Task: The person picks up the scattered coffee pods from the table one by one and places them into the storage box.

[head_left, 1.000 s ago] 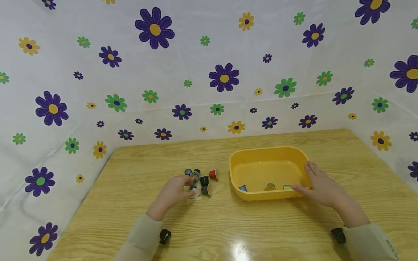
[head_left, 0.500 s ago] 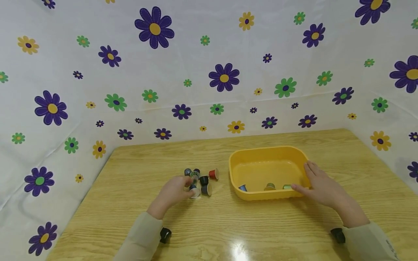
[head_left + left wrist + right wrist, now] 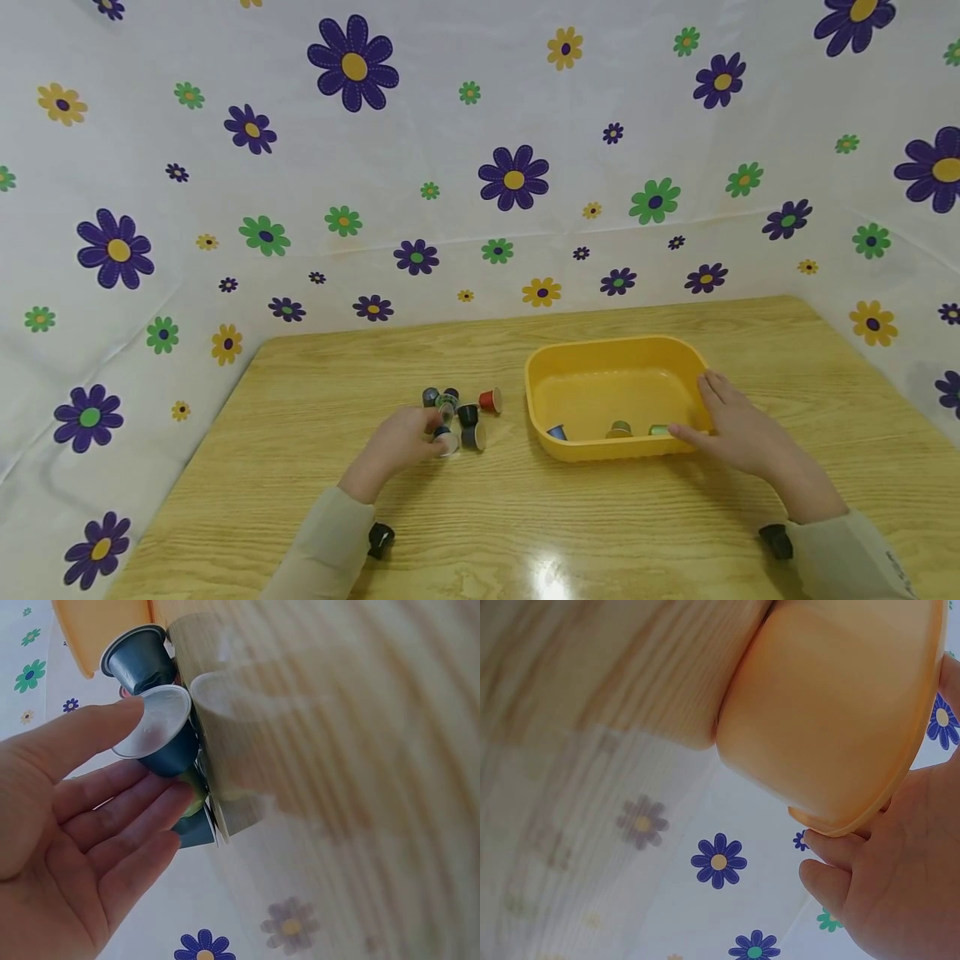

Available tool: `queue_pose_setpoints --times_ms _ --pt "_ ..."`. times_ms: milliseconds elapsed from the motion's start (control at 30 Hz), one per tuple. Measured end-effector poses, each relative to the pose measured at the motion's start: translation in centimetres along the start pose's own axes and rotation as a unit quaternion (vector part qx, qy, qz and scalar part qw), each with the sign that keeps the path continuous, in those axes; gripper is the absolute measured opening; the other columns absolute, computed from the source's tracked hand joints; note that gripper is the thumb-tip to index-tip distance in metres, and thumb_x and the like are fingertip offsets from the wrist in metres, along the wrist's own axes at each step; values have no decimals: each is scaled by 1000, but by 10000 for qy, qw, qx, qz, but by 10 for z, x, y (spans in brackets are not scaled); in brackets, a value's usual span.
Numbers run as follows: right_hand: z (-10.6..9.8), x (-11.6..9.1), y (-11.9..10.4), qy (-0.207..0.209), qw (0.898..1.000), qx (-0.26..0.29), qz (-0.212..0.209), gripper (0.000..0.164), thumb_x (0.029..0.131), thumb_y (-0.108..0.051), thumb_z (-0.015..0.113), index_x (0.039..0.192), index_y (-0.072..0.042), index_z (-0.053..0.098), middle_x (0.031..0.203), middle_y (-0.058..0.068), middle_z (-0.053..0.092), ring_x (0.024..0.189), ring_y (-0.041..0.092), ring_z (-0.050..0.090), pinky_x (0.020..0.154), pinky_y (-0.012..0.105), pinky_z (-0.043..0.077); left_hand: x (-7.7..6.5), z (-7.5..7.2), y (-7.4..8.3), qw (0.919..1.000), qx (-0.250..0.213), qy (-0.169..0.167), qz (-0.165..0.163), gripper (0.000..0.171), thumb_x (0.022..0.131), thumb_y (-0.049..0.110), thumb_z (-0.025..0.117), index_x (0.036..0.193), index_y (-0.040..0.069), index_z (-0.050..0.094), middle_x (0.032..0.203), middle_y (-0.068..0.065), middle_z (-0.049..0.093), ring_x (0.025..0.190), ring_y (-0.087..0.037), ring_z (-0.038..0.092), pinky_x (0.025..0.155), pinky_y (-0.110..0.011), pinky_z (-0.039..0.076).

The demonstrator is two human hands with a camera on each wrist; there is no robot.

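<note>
My left hand (image 3: 403, 439) pinches a dark blue coffee capsule (image 3: 177, 749) in a group of capsules on the table. In the left wrist view the thumb lies on its pale lid and the fingers are below its body. Beside it are a dark capsule (image 3: 139, 660) and a green one (image 3: 194, 787) partly behind the fingers. In the head view a red capsule (image 3: 490, 401) and a black one (image 3: 468, 415) lie just right of the hand. My right hand (image 3: 742, 431) rests on the near right corner of the yellow tub (image 3: 542, 436), fingers along the side rim, thumb over the front rim.
Inside the tub, near its front wall, lie a blue capsule (image 3: 557, 432), an olive one (image 3: 619, 430) and a light green one (image 3: 658, 430). The wooden table (image 3: 480, 517) is backed by a white flowered cloth (image 3: 420, 158) at the rear and sides.
</note>
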State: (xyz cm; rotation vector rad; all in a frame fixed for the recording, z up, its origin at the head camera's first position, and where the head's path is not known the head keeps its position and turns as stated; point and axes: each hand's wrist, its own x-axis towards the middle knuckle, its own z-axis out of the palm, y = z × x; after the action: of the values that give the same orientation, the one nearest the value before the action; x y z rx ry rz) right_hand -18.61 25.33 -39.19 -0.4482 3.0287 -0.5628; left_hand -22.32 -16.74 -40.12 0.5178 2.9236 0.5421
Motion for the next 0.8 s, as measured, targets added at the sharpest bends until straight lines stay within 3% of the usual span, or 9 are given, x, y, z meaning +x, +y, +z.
queue_pose_setpoints --times_ms 400,800 --pt "-1 -1 -2 -19 10000 -1 16 94 83 -55 49 131 19 17 137 35 12 124 48 14 96 58 18 -1 1 -1 9997 -134 -191 -33 18 75 17 71 83 7 59 72 2 54 63 -12 45 59 -30 41" --pt "0 0 0 29 10000 -15 -3 93 83 -55 49 131 18 17 137 35 12 123 48 15 97 58 18 -2 2 0 9994 -268 -211 -1 18 74 12 71 86 5 59 74 0 56 66 -11 48 65 -31 45"
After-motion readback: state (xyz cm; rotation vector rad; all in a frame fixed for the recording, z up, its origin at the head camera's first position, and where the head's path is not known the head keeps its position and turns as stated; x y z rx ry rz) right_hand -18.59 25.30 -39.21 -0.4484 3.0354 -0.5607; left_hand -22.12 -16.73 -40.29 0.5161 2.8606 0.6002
